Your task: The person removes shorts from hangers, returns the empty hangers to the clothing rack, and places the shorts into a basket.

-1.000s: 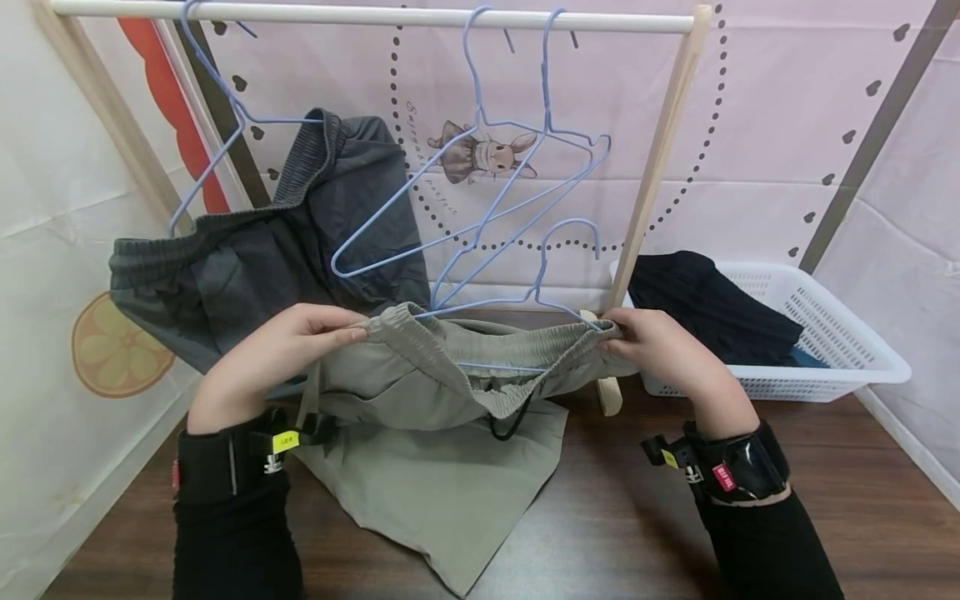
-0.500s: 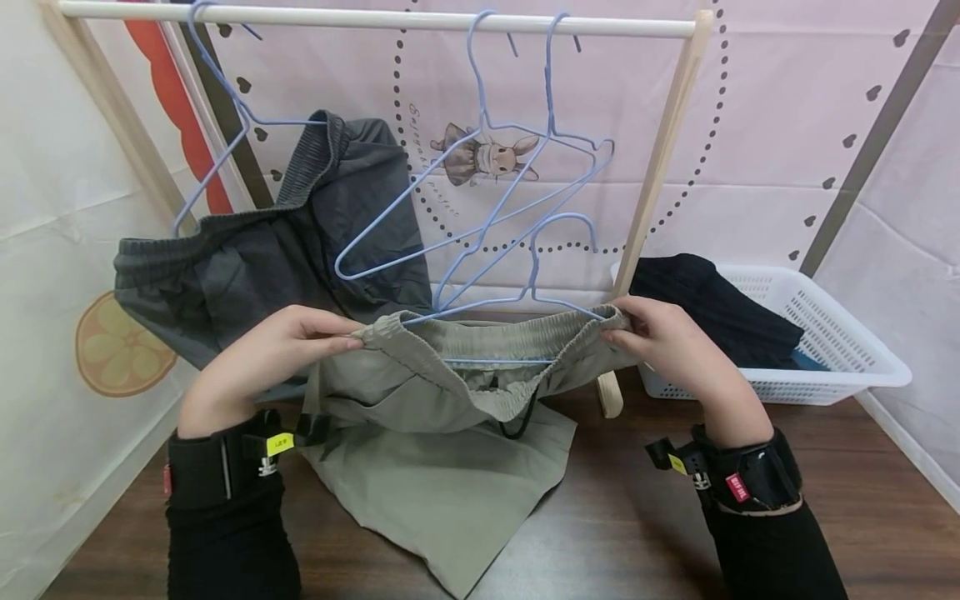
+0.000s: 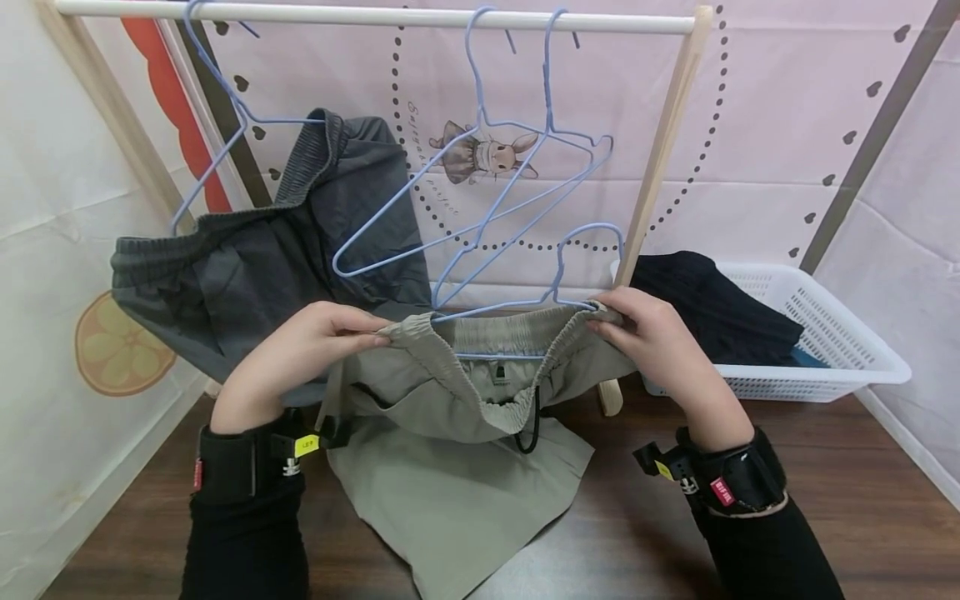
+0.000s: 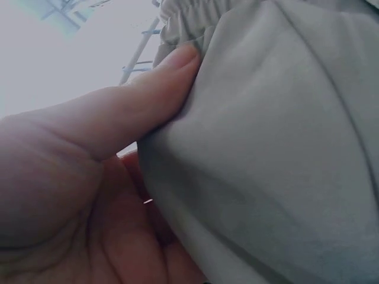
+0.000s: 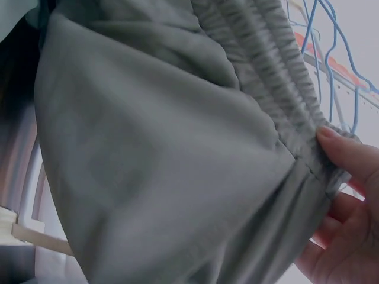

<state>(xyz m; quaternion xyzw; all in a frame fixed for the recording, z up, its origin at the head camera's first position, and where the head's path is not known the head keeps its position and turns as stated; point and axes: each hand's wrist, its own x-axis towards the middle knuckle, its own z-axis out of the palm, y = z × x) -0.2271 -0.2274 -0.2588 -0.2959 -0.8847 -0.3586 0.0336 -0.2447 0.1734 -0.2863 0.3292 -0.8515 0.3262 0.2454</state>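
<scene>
Greyish-green pants (image 3: 427,408) with a gathered elastic waistband and a dark drawcord are held up by both hands in the head view. Inside the waistband lies a light-blue wire hanger (image 3: 592,225), its hook sticking up above the fabric, clear of the rail. My left hand (image 3: 307,350) pinches the left end of the waistband; the left wrist view shows the thumb on the cloth of the pants (image 4: 266,136). At the other end, my right hand (image 3: 652,333) pinches the waistband, thumb in front in the right wrist view. The lower pants drape onto the table.
A white rail (image 3: 375,14) on wooden posts spans the back. Dark grey pants (image 3: 247,275) hang from it at left on a blue hanger. Two bare blue hangers (image 3: 480,125) hang mid-rail. A white basket (image 3: 855,333) at right holds dark clothes (image 3: 712,304).
Both hands still hold the waistband. My left hand has shifted right, my right hand slightly up and left. The loose hanger's hook dipped left, then swung right; a label inside the waistband now shows.
</scene>
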